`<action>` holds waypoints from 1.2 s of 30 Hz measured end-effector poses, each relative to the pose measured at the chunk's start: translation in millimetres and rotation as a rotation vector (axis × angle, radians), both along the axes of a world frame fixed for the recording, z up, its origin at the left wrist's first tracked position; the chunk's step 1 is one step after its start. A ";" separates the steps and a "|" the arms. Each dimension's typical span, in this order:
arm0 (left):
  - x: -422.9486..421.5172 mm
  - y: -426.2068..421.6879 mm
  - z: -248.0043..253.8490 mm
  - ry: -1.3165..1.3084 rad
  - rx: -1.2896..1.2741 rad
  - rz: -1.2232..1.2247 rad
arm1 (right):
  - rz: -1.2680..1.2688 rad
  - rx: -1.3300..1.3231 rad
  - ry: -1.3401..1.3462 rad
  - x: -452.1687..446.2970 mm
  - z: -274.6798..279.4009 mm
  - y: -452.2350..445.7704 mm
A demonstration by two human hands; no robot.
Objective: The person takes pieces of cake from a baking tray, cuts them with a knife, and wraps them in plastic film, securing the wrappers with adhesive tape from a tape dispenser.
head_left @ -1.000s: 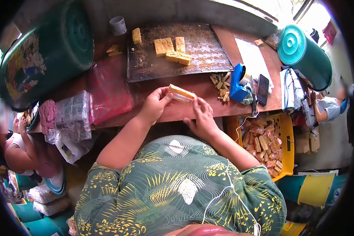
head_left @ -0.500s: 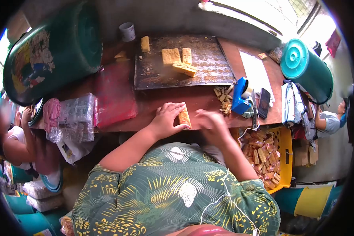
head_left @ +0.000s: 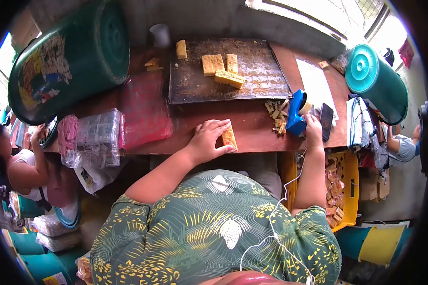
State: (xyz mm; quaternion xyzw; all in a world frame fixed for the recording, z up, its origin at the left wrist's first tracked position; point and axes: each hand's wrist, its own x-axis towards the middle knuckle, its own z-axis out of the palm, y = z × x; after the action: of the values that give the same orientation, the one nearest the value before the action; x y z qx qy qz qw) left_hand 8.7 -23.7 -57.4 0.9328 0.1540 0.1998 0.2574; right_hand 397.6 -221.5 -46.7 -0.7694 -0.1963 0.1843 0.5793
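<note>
My left hand point(head_left: 208, 141) is closed around the left side of a wrapped yellow bar point(head_left: 229, 138) that lies on the table near its front edge. My right hand point(head_left: 313, 129) is at the blue tape dispenser point(head_left: 296, 114), its fingers pressed together at the right side; what they pinch is too small to see. Behind the hands, a dark baking tray point(head_left: 266, 71) bears several yellow slabs point(head_left: 213, 64). Crumbled pieces point(head_left: 277, 117) lie beside the dispenser, left of it. A phone point(head_left: 326, 121) rests just right of my right hand.
Red plastic sheets point(head_left: 145, 111) and clear plastic bags point(head_left: 99, 135) lie left. A yellow crate point(head_left: 351, 190) of wrapped bars stands below the table at right. Large green drums point(head_left: 71, 61) flank the table. Other people sit at far left and right.
The bar has gone from between both hands down onto the table under my left hand. My right hand has moved away to the right, to the dispenser.
</note>
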 end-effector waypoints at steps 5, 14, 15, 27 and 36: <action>-0.1 -0.2 -0.4 -0.014 -0.010 -0.005 | -0.067 -0.116 -0.873 -62.0 27.0 -7.5; 0.2 1.6 -0.6 -0.007 -0.012 -0.013 | 0.230 -0.262 -0.761 -110.0 40.1 -12.3; 0.7 1.1 -0.3 -0.010 -0.022 -0.015 | 0.319 -0.246 -0.723 -129.7 44.7 2.6; 0.3 7.7 -10.1 -0.147 -0.067 -0.045 | 0.650 -0.077 -0.420 -199.9 5.9 83.2; 0.2 -2.0 -4.7 -0.195 -0.012 0.043 | -0.293 0.140 -0.798 -85.6 26.8 12.5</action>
State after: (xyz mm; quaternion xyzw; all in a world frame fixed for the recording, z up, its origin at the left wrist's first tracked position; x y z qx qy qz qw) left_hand 8.9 -25.7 -62.2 0.9038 0.1494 0.2942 0.2725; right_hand 312.0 -209.0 -19.9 -0.7590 -0.3056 -0.2256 0.5288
